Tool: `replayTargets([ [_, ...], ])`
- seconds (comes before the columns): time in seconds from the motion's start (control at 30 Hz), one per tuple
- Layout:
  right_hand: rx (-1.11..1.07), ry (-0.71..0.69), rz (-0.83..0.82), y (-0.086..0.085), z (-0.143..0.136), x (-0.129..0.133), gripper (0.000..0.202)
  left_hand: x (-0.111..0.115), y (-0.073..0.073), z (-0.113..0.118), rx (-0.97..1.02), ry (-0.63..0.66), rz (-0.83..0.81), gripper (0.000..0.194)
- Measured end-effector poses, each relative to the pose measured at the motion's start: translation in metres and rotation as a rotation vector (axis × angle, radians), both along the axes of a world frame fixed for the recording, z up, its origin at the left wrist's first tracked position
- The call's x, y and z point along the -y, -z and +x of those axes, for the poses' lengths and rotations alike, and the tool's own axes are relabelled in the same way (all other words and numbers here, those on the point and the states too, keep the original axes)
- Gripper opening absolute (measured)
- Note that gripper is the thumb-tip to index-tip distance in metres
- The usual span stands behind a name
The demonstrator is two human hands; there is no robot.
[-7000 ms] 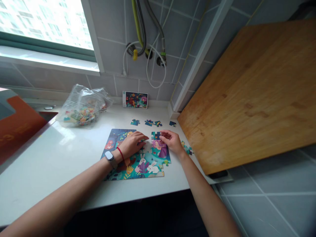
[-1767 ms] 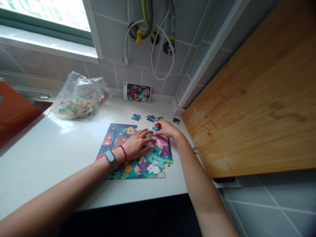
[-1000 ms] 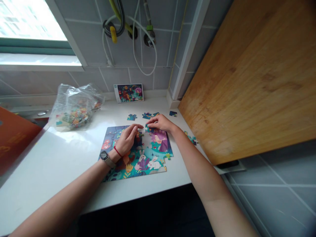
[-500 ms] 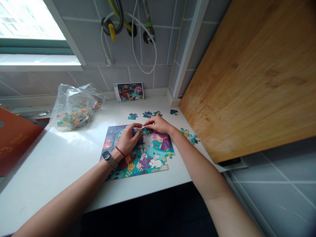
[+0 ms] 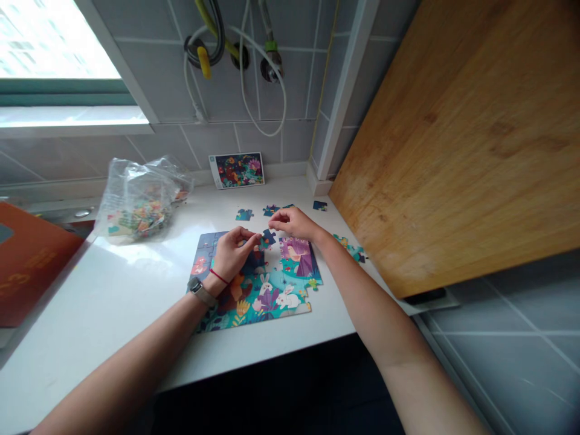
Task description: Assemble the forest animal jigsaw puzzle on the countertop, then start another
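Since the frame half a second earlier, the right hand has shifted slightly away from the left hand, and the dark-blue puzzle piece now shows its printed face. Left thumb and forefinger are pinched on that piece at the puzzle's far side. Right fingertips are bunched just beside it; whether they touch it cannot be told. The partly joined puzzle lies near the countertop's front edge, with a gap at its middle. Loose pieces lie toward the back edge, before a picture card. Recommended: orient the piece by the card, align its tabs, press evenly, and steady the joined rows.
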State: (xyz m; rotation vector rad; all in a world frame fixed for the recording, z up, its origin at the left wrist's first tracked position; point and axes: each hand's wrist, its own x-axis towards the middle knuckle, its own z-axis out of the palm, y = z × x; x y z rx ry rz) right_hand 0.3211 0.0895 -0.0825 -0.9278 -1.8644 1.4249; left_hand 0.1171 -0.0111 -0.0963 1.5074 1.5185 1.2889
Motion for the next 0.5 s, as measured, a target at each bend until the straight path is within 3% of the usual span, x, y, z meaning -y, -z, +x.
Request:
replayTargets([
  [0.2, -0.007, -0.143, -0.09, -0.0006, 0.005, -0.0006, 0.027, -0.0006, 0.0013, -0.001, -0.012, -0.056, 0.042, 0.032],
  [0.33, 0.082, -0.135, 0.033, 0.002, 0.0056, -0.0036, 0.023, 0.0034, 0.0018, 0.0005, -0.174, 0.071, 0.077, 0.029],
  [0.5, 0.22, -0.179, 0.169, 0.0065, 0.0046, -0.0049, 0.02, 0.0085, -0.0028, 0.0016, -0.526, 0.205, 0.168, 0.019],
])
